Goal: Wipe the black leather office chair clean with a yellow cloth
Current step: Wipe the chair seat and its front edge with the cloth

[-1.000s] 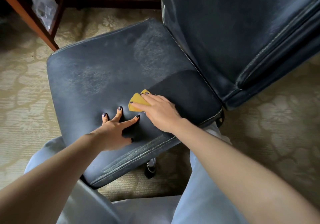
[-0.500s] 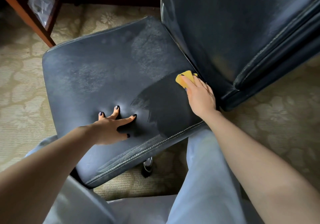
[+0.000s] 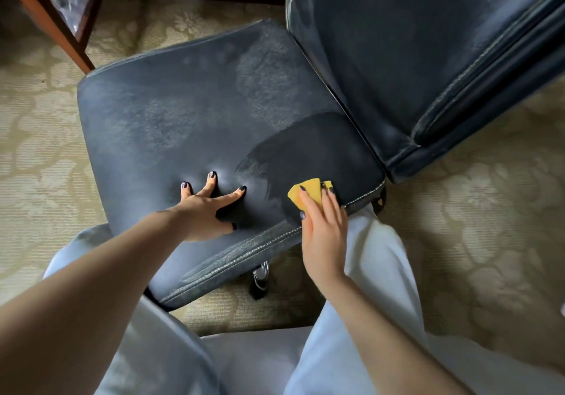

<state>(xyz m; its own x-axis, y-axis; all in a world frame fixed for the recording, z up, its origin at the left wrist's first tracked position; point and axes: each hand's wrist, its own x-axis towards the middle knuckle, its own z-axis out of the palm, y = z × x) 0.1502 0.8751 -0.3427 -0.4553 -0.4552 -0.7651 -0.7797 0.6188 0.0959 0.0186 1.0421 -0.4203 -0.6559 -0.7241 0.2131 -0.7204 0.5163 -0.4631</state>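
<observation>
Draws the yellow cloth back from the rear crease of the chair seat to its near stitched edge, pressing it flat under the right hand. Braces mid-seat with the left hand, fingers spread. Widens the dark wiped patch; leaves grey dust elsewhere, so probably much wiping to go.
</observation>
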